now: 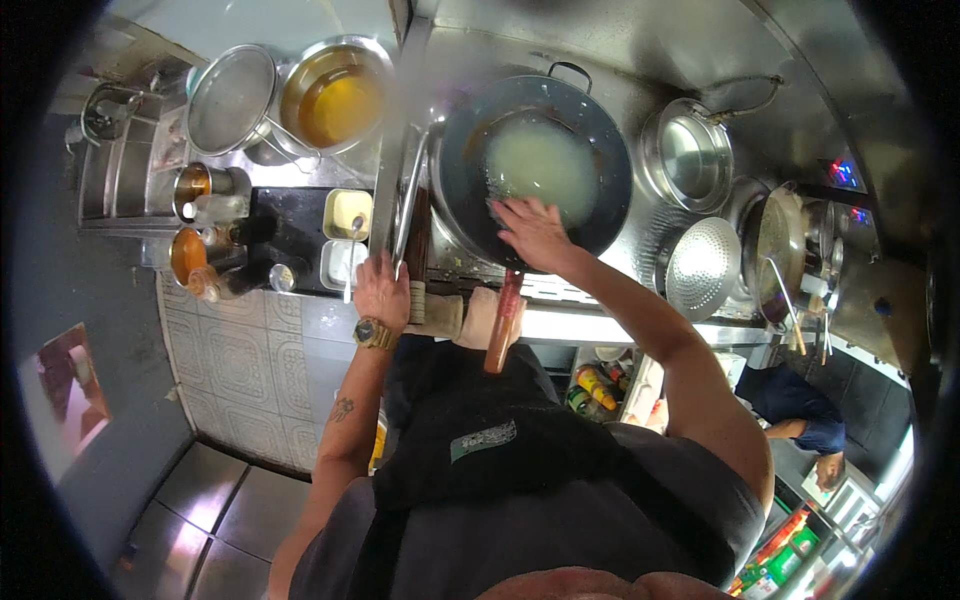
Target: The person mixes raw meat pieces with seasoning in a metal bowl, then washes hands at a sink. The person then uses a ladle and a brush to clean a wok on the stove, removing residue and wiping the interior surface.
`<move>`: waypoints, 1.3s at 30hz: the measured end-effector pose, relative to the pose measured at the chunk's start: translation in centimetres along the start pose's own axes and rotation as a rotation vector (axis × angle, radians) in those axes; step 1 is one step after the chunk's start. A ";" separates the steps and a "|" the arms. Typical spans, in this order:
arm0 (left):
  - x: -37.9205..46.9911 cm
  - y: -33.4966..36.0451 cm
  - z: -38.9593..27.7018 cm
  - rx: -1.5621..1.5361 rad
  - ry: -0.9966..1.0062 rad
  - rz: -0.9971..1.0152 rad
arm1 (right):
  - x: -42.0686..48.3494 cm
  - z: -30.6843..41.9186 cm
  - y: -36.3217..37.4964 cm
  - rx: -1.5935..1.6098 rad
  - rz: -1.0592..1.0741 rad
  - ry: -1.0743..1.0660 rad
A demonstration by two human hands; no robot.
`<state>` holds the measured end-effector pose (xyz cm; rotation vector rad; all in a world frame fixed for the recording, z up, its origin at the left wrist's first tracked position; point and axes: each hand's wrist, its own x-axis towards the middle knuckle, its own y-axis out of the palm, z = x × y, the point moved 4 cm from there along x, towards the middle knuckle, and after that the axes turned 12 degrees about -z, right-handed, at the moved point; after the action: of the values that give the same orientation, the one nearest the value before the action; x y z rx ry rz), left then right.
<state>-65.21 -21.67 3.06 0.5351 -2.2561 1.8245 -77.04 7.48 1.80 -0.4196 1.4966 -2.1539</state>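
Observation:
A large dark wok (611, 180) sits on the stove and holds pale, cloudy liquid (544, 161). Over its near part is my right hand (532, 232), palm down with the fingers spread, holding nothing; whether it touches the wok or liquid I cannot tell. The wok's reddish handle (504, 322) points towards my body, beside folded beige cloths (442, 316). My left hand (382, 292), with a watch (375, 333) at the wrist, rests at the counter edge near a spoon (354, 259) and a metal rod (411, 202). Its fingers point forward and seem empty.
At the left stand a pot of amber liquid (337, 112), a round strainer (232, 100), bottles (221, 208) and two seasoning containers (347, 214). To the right are a metal basin (686, 154), a perforated ladle (703, 268) and another wok (776, 247). Another person (799, 409) is at far right.

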 end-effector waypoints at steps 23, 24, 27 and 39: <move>-5.4 5.6 -15.4 -1.190 -0.627 0.907 | 8.5 -13.9 -2.8 -0.650 -0.499 0.427; -5.4 5.7 -15.4 -1.221 -0.664 0.920 | 10.5 -14.1 -2.8 -0.661 -0.585 0.485; -5.2 5.4 -15.2 -1.237 -0.583 0.746 | 15.2 -12.0 -1.9 -0.283 -0.825 0.481; -5.8 5.9 -15.5 -1.297 -0.675 0.774 | 3.1 -1.2 4.7 0.039 -0.193 0.100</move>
<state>-63.44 -4.69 -0.89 -0.0386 -3.6876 -0.1684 -79.28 5.38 -3.14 -0.4658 1.5193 -2.3819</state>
